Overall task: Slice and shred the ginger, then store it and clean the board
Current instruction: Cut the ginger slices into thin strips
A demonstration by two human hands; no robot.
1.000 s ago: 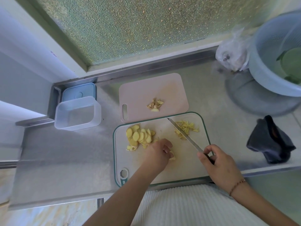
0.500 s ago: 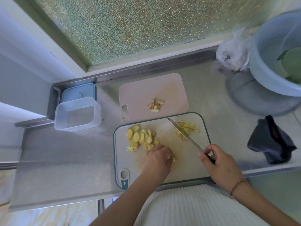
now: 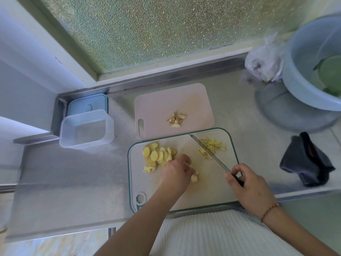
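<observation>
A white cutting board with a green rim lies at the counter's front edge. On its left is a pile of yellow ginger slices; on its right lies shredded ginger. My left hand is curled over a few ginger slices in the board's middle and pinches them. My right hand grips the knife by its handle, blade pointing away across the shreds.
A pink board with ginger peel scraps lies behind. A clear plastic container and its blue lid stand at the left. A dark cloth, a blue basin and a plastic bag are at the right.
My left hand has drawn a few slices from the pile toward the board's middle. My right hand and the knife have stayed put.
</observation>
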